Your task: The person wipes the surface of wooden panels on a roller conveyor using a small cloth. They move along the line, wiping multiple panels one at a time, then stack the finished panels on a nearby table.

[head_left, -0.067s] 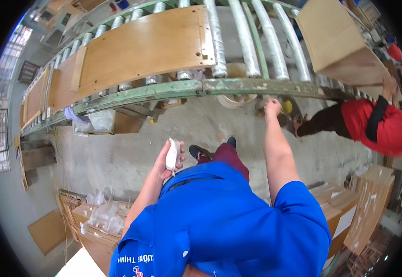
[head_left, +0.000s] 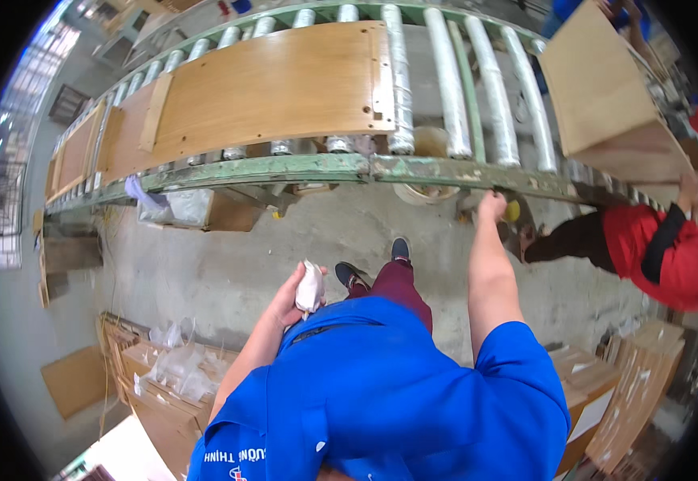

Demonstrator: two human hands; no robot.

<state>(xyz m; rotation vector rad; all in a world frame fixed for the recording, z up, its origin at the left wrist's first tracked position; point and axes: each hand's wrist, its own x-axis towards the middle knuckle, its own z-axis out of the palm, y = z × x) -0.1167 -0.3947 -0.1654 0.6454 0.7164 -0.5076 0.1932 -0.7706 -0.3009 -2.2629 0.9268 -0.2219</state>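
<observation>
In my left hand (head_left: 289, 301), held low near my waist, is a small white wrapped bundle (head_left: 310, 289); the fingers curl round it, and its contents are hidden. My right arm stretches forward, and my right hand (head_left: 491, 207) is closed just by the front rail (head_left: 445, 171) of a green roller conveyor. Whatever those fingers hold, if anything, I cannot make out. A yellow round thing (head_left: 512, 212) shows just beside that hand. On the conveyor rollers lies a brown wooden panel (head_left: 277, 88) with small holes along its edges.
At the right a co-worker in red (head_left: 657, 256) grips a large wooden box (head_left: 605, 96) on the conveyor. Under the rail stand a white bucket (head_left: 426, 193) and an open carton (head_left: 232, 210). Stacked boards (head_left: 164, 409) with plastic wrap lie behind me at left, more boards (head_left: 633, 393) at right.
The whole view has shifted, so the conveyor appears lower and farther right. My left hand keeps the white bundle; my right hand stays closed near the rail.
</observation>
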